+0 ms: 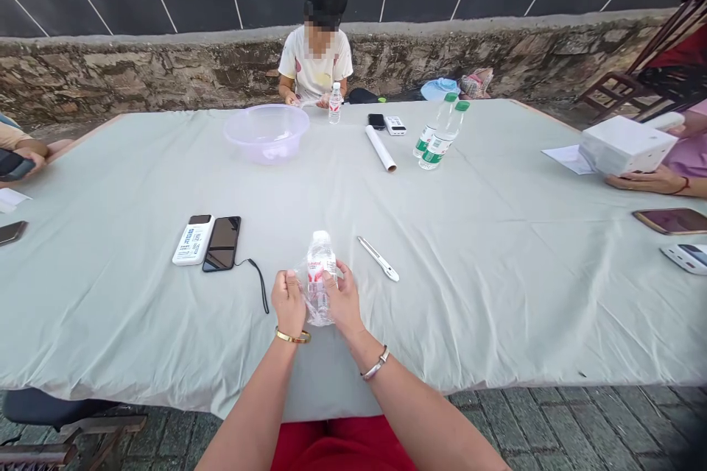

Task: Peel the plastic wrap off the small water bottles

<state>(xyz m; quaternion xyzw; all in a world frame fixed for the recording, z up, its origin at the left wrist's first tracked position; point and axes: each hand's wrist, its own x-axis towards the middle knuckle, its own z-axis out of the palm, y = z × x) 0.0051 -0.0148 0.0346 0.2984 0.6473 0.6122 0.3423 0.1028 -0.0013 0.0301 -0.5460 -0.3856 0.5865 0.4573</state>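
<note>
Bottle [319,254] at lower center of frame, in clear film [319,318], over counter [469,272]. Left hand [289,303] pinches film; right hand [343,300] grips bottle, thumb partly covering label. Film edges hard to make out. Phone [11,233], far left, cut off.

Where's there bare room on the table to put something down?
The biggest free patch is right of the white pen-shaped tool, reaching toward the brown-edged phone. Another lies left of the white power bank. It's crowded where the left hand holds clear wrap and the right hand holds a bottle, with a black phone nearby.
</note>
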